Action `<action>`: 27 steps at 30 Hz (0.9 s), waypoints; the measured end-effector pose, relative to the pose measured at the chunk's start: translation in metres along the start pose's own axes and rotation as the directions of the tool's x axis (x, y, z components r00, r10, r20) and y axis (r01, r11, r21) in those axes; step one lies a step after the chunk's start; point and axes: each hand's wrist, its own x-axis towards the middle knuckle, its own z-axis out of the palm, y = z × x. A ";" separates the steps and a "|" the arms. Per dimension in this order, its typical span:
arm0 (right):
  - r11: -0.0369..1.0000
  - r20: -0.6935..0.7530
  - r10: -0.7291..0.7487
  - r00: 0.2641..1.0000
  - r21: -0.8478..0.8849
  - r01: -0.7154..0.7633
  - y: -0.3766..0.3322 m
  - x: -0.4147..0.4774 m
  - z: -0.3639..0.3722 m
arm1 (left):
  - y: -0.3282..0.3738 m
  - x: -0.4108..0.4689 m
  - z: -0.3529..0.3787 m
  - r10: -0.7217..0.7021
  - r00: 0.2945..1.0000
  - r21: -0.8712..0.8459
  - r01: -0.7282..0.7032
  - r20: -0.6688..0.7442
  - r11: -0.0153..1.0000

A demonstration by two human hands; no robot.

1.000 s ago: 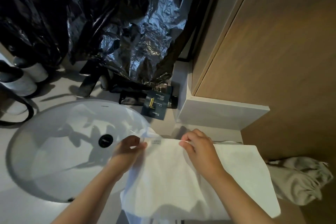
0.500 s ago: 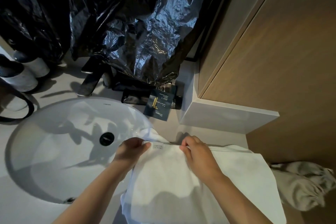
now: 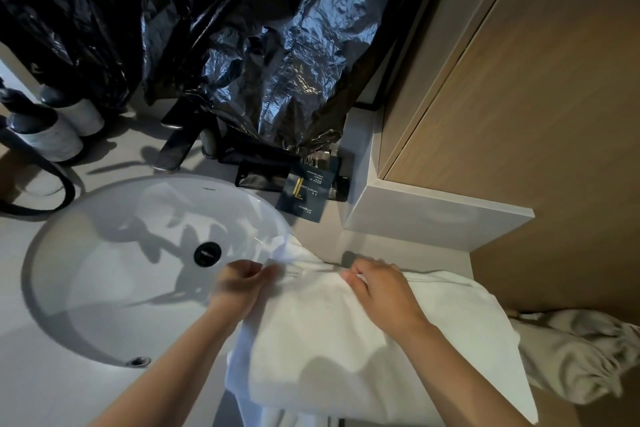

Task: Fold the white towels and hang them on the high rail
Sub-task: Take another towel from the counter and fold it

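Countertop (image 3: 41, 374) towel (image 3: 346, 340): left hand (image 3: 239, 284), right hand (image 3: 381, 291) pinch far edge.

I am looking down at what is reading as a hotel bathroom. An oval white ceramic basin (image 3: 104, 270) is sitting sunk in a pale grey counter (image 3: 34, 392), with a dark metal tap (image 3: 175, 149) leaning over it. A dark blue paper sachet (image 3: 304, 194) is showing the words "shower cap", and a white terry towel (image 3: 329, 340) is lying at the counter's edge.

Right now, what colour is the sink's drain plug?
The drain plug is black; the head view shows it.
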 end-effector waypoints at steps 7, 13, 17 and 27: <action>0.999 -0.066 0.019 0.998 -0.029 -0.021 0.018 -0.005 -0.003 | -0.010 0.006 0.009 -0.079 0.995 0.002 0.080 0.055 0.997; 0.998 -0.162 0.056 0.985 -0.033 -0.062 0.032 -0.006 -0.015 | -0.004 0.011 0.000 -0.094 0.984 -0.072 0.105 0.149 0.992; 0.994 -0.153 0.107 0.982 -0.001 -0.109 0.030 -0.001 -0.010 | -0.002 0.013 -0.002 -0.046 0.976 -0.304 0.110 0.211 0.946; 0.990 -0.137 0.126 0.982 -0.042 -0.133 0.035 0.002 -0.005 | 0.006 0.009 0.009 0.098 0.995 -0.061 -0.098 -0.015 0.993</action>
